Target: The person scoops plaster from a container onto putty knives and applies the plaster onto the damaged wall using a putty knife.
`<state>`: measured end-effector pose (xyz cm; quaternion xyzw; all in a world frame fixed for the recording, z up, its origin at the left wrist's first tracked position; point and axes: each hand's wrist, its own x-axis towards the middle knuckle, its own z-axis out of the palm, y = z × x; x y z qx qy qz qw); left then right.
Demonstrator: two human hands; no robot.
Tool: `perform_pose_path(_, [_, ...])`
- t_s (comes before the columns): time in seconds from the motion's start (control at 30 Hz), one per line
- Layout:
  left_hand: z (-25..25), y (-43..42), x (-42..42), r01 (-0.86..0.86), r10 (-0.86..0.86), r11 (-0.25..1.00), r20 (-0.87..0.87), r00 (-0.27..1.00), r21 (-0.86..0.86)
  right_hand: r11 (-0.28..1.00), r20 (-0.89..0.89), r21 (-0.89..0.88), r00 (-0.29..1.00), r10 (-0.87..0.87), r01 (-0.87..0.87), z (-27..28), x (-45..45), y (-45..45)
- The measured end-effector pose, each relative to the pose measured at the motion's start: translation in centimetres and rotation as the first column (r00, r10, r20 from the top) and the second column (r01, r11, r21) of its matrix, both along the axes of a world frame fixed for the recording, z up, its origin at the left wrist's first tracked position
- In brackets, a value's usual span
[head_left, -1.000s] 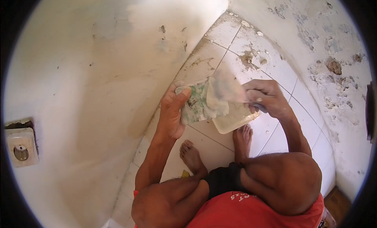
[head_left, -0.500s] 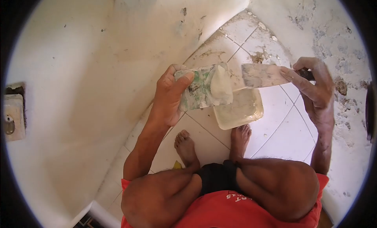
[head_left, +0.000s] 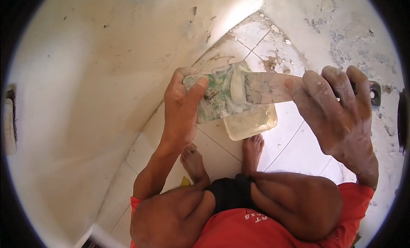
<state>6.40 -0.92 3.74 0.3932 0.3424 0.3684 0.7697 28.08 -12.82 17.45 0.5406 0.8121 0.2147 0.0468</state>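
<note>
My left hand (head_left: 183,103) grips a flat board (head_left: 213,94) stained green and white, its thumb on top. A mound of pale paste (head_left: 237,88) lies on the board's right part. My right hand (head_left: 337,103) is closed around the black handle (head_left: 374,94) of a wide putty knife, fingers along its blade. The smeared blade (head_left: 269,88) touches the paste at its left edge. Below the board and blade is a translucent plastic tub (head_left: 252,123) with pale residue, its upper part hidden behind them.
White floor tiles (head_left: 222,141) run into a dirty corner with debris. A stained wall (head_left: 106,98) rises at the left, and a pitted, peeling wall (head_left: 354,39) at the right. My bare feet (head_left: 253,152) are beside the tub. A socket (head_left: 10,126) shows at the far left.
The putty knife has swung away from the board, turned its blade flat, and come back left against the paste. The board has shifted slightly left in my left hand.
</note>
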Motion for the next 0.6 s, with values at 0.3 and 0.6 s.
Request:
perform_pose_path(0.3, [2.7, 0.0, -3.2, -0.181, 0.166, 0.972, 0.107, 0.980, 0.153, 0.971, -0.713, -0.233, 0.670, -0.206, 0.051, -4.0, 5.1, -2.9])
perform_pose_path(0.6, [5.4, -0.9, -5.9, -0.195, 0.195, 0.981, -0.142, 0.971, 0.012, 0.712, -0.594, -0.685, -0.448, -0.668, -0.152, -11.6, 5.5, -6.6])
